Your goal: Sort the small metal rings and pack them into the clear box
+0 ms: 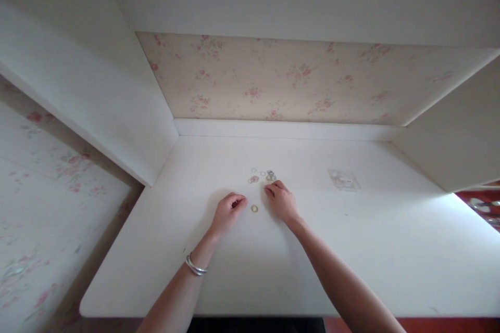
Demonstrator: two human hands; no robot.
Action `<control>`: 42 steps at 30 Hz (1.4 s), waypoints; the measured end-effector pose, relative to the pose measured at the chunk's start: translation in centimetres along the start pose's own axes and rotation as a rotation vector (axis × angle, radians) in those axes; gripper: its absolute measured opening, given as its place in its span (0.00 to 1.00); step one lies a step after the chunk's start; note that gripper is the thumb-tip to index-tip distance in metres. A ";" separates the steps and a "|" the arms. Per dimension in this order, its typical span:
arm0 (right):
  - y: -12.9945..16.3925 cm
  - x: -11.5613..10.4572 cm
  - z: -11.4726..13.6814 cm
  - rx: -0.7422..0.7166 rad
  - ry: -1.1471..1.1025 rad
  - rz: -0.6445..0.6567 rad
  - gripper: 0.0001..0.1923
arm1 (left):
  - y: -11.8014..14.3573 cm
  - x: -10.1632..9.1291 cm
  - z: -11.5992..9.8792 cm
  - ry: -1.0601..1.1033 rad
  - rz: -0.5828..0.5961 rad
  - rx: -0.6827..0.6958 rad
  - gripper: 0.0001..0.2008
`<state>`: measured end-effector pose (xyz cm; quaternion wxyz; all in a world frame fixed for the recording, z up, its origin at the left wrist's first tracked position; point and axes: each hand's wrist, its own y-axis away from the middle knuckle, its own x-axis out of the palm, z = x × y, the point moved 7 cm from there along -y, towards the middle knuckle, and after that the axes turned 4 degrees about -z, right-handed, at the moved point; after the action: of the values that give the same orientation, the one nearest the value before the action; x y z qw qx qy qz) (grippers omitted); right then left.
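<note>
Fingertips (245,201) meet, contents unclear, on our left hand (227,214) and right hand (283,203); gently part silvery rings (271,175) at right's eleven o'clock.

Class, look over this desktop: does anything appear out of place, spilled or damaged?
Nothing looks spilled or damaged. The clearest oddity is a small dark speck near the silver bracelet, standing out on the white desktop, apart from the small rings; too small to tell whether mark or debris.

smooth desktop (390,239), glossy metal bangle (196,270) at left, shiny clear plastic packet (344,180) right, matt wallpaper (273,78) far; near ring (254,212), material unclear.
</note>
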<state>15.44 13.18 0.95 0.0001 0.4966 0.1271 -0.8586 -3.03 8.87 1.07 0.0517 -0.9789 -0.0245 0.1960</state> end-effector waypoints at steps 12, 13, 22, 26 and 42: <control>0.9 0.1 0.4 -0.071 -0.081 -0.037 0.14 | 0.0 0.0 -0.2 0.014 0.023 0.013 0.11; 1.1 -0.1 0.7 -0.089 -0.108 -0.032 0.14 | 0.0 0.0 -0.1 0.016 0.023 0.009 0.11; 5.0 -2.2 2.2 -0.111 -0.231 -0.101 0.14 | 0.0 0.3 -0.1 -0.028 0.027 0.002 0.12; 6.0 -0.7 2.0 -0.155 -0.102 -0.018 0.13 | 0.0 0.2 -0.2 -0.051 0.027 0.012 0.11; 6.6 -2.7 0.2 -0.017 -0.427 -0.106 0.15 | -1.4 0.7 -0.1 -0.145 0.141 -0.051 0.13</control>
<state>17.51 6.42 1.93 -0.0143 0.2962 0.1572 -0.9420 -2.33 10.25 1.05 0.0108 -0.9624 0.0358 0.2689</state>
